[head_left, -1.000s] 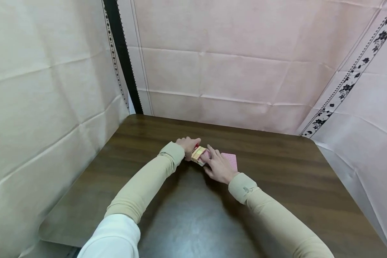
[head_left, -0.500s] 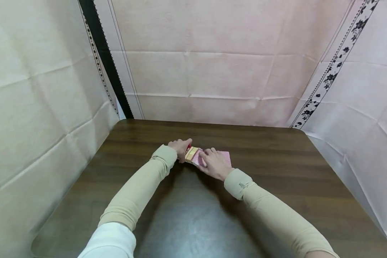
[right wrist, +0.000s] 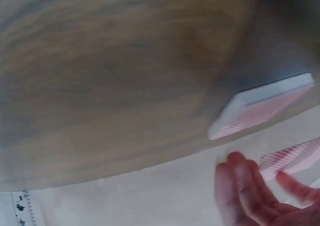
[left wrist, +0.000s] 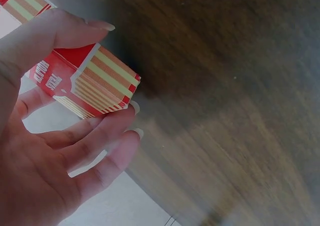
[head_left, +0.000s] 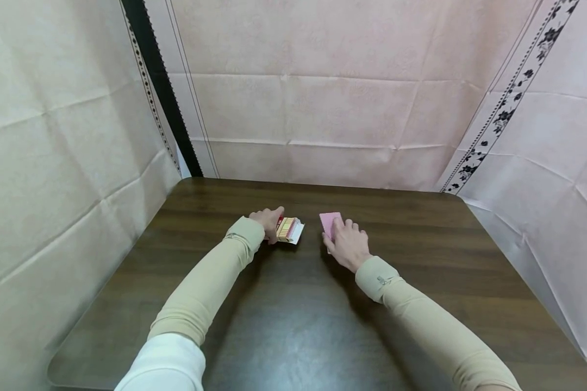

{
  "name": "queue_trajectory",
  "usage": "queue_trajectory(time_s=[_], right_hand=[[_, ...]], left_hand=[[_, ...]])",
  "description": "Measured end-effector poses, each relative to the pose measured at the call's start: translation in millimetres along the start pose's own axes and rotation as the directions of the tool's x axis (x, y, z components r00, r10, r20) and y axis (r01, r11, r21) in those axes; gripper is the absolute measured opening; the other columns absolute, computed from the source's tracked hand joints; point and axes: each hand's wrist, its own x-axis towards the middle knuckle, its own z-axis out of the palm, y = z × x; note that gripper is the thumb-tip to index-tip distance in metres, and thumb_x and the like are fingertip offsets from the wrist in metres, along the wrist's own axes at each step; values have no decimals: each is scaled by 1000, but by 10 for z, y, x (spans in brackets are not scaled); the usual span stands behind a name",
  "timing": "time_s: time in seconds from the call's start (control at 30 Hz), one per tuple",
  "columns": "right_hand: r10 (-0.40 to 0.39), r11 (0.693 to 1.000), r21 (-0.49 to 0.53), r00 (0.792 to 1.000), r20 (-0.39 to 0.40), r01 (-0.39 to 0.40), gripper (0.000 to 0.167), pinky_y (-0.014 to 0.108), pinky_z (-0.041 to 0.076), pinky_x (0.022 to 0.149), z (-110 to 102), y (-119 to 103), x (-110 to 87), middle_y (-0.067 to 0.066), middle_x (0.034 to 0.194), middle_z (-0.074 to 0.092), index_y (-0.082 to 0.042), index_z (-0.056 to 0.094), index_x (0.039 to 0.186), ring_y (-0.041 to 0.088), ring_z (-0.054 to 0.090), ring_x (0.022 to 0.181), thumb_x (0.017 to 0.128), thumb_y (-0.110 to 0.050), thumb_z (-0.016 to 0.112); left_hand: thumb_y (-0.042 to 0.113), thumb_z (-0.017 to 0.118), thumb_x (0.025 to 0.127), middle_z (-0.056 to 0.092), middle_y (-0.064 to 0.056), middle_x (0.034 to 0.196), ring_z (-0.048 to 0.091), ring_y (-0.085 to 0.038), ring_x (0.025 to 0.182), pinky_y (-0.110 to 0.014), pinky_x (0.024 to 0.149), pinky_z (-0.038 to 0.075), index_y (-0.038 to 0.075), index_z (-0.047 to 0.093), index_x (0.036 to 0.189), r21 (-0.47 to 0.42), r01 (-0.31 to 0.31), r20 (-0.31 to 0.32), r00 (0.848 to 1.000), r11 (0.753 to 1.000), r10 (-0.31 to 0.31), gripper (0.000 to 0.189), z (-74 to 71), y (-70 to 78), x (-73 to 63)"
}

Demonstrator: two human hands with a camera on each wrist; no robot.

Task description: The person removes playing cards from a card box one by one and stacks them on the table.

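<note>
My left hand (head_left: 267, 222) grips a red and yellow striped card box (head_left: 286, 229) between thumb and fingers, over the back half of the table. A white flap (head_left: 296, 232) stands out at the box's right end. In the left wrist view the thumb lies across the box (left wrist: 107, 78) and the fingertips support its far side. To the right, my right hand (head_left: 350, 244) holds pink-backed playing cards (head_left: 329, 222), apart from the box. The right wrist view has these held cards (right wrist: 292, 158) at the fingertips, and a thicker stack of cards (right wrist: 265, 108) with white edges nearby.
A brown wooden table (head_left: 279, 309) with rounded corners lies under both hands. Pale cloth (head_left: 323, 108) hangs behind it and on both sides. A black strip (head_left: 158, 87) runs down the back left corner.
The right hand has drawn away from the box to the right with pink cards, leaving a gap between the hands. The box's white flap has come into view; the left hand keeps its grip.
</note>
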Motion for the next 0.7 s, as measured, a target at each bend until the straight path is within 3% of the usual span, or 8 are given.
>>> queue_trajectory(time_s=[0.17, 0.3, 0.7], right_hand=[[96, 994, -62, 992, 83, -91, 46, 53, 48, 68, 45, 72, -18, 24, 96, 59, -5, 50, 110, 41, 60, 88, 95, -49, 46], [100, 991, -99, 987, 127, -88, 49, 53, 49, 69, 79, 79, -36, 26, 98, 62, -4, 51, 114, 41, 61, 87, 95, -48, 44], [99, 975, -212, 986, 135, -69, 57, 48, 47, 58, 128, -55, -30, 26, 100, 64, 0, 55, 118, 41, 62, 82, 95, -51, 45]], left_hand=[[8, 82, 60, 57, -12, 109, 55, -28, 91, -41, 73, 42, 16, 40, 125, -5, 3, 2, 1000, 1000, -3, 78, -17, 16, -19], [10, 82, 61, 58, -12, 109, 54, -27, 91, -41, 73, 43, 17, 39, 125, 7, 8, -4, 1000, 1000, -8, 78, -22, 40, -37], [11, 81, 64, 57, -12, 110, 54, -26, 91, -39, 73, 42, 18, 37, 127, 1, 4, 14, 1000, 1000, -4, 77, -31, 59, -46]])
